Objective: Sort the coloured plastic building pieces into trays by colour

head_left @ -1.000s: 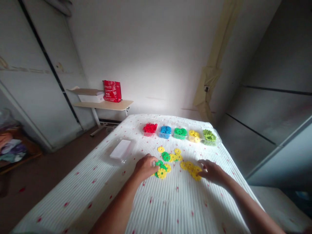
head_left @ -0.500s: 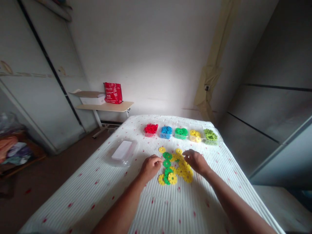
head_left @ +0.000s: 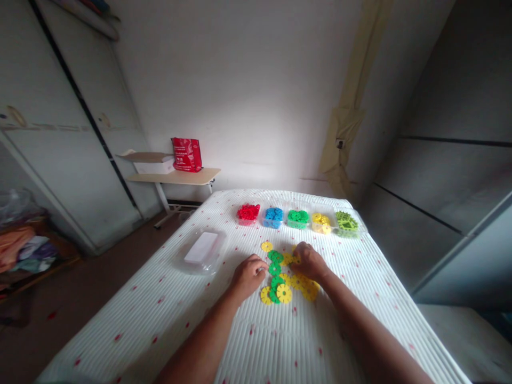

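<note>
Notched plastic discs lie in a loose group on the bed-like surface in front of me. Green discs (head_left: 274,269) form an upright line on the left of the group. Yellow discs (head_left: 284,293) lie around them, with a pile of yellow discs (head_left: 309,290) on the right. My left hand (head_left: 250,274) rests just left of the green line, its fingers curled, and no piece shows in it. Over the upper part of the yellow pile, my right hand (head_left: 310,261) has its fingers pinched down on a yellow disc (head_left: 296,260), partly hidden by the hand.
Behind the discs stand clear boxes of red pieces (head_left: 248,212), blue pieces (head_left: 273,215), green pieces (head_left: 298,217), yellow pieces (head_left: 321,222) and light-green pieces (head_left: 346,222). A clear plastic lid (head_left: 214,257) with a white label lies left. A side table (head_left: 192,176) holds a red bag (head_left: 186,154).
My right hand has moved left and closed its fingers down onto the yellow discs. My left hand has stayed nearly in place beside the green line.
</note>
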The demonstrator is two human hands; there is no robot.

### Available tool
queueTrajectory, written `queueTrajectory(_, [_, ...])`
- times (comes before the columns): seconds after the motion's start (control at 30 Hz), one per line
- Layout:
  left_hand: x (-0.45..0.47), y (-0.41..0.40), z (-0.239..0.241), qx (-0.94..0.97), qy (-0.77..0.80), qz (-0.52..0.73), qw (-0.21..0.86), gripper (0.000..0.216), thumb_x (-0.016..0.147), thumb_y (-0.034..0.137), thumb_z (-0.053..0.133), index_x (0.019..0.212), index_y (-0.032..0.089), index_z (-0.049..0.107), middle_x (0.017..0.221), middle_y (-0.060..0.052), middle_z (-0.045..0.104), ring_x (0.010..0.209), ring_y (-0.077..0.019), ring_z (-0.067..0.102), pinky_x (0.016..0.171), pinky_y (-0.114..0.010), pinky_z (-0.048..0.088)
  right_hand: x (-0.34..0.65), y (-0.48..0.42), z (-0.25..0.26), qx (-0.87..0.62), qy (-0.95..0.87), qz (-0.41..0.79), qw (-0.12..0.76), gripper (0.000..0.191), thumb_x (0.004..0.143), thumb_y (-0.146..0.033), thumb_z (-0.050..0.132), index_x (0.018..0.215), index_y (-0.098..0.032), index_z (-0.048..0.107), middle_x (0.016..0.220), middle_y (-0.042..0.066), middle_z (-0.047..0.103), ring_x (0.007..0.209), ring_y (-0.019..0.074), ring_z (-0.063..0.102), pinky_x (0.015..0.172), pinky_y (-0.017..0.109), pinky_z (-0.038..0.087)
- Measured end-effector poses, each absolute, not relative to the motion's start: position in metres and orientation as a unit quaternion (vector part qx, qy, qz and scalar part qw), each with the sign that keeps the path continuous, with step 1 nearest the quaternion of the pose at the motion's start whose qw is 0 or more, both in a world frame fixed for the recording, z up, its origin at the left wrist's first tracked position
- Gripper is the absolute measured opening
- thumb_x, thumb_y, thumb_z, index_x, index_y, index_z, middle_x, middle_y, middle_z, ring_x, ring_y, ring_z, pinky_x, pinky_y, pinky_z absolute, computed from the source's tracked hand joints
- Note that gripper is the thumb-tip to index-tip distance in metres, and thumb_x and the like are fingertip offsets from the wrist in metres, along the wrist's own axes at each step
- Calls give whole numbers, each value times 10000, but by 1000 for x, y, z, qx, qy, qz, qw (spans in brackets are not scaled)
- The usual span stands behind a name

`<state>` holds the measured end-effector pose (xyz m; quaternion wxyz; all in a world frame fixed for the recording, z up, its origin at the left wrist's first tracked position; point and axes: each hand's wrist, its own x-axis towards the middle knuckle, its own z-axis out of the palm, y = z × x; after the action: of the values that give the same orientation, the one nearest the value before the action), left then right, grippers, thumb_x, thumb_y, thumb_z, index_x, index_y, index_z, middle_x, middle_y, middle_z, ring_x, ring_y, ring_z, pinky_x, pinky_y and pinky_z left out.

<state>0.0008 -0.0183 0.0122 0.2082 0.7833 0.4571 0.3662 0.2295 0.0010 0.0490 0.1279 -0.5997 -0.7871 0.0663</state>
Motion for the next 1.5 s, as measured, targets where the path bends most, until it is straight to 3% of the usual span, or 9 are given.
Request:
queueTrajectory(0.17, [2,-18,11,779,464,368,207,215,714,90,490,758,178,682,820,-28,647,781,-137,601,673,-219,457,248,-2,51,-638,-760,44,117,174,694,-236,604,838,-138,616,933,91,597,870,188,559,710,244,407])
queueTrajectory(0.37, [2,-14,12,752,484,398,202,208,711,79,481,726,162,671,753,-28,644,724,-135,592,675,-231,451,242,-5,63,-624,-764,0,165,227,753,-289,574,948,-177,605,969,73,649,919,198,573,735,263,388])
queueTrajectory(0.63, [-1,-14,13,741,492,412,202,194,736,107,479,718,161,665,746,-29,648,721,-136,590,681,-231,448,204,-10,72,-604,-793,-20,70,293,759,-314,592,1020,-181,599,922,96,682,905,235,600,757,318,347])
queueTrajectory(1.0, [1,-16,16,737,491,415,208,192,744,114,484,741,156,671,760,-33,650,724,-133,589,687,-229,445,186,5,54,-563,-824,-25,57,309,751,-347,596,1023,-202,595,956,86,673,951,226,568,772,321,323])
queueTrajectory(1.3, [1,-15,15,740,491,411,204,184,742,111,492,718,155,669,743,-32,645,717,-137,586,673,-235,437,192,0,55,-496,-858,-65,119,224,766,-350,575,921,-196,626,879,65,697,879,213,573,887,371,259])
queueTrajectory(1.5, [1,-15,14,739,496,411,200,188,745,107,495,718,164,671,745,-26,648,726,-132,588,681,-227,438,204,4,71,-480,-858,-117,141,202,770,-319,559,894,-185,644,832,69,686,852,218,558,880,385,253])
